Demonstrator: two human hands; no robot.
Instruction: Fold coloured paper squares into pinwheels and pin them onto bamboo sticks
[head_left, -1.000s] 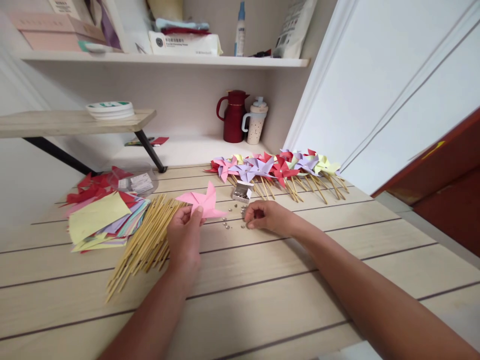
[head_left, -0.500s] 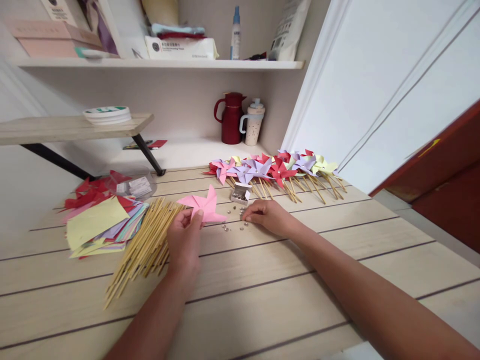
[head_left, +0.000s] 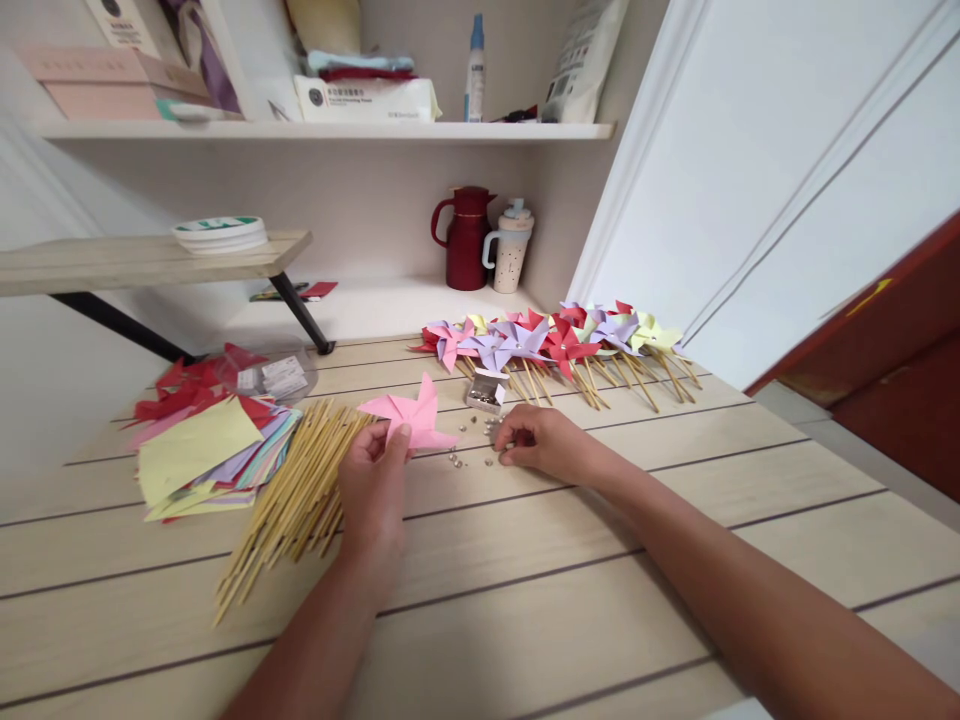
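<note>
Apparently to keep it folded, the left hand pinches a pink paper pinwheel above the surface, while the right hand's fingers curl beside loose metal studs, any grip not visible.

Left forearm slanting in from near left, bare; left hand pinching, thumb lying uppermost, fingers bending beneath. Right forearm stretching in from near right; right hand pointing left, fingers curling toward thumb.
</note>
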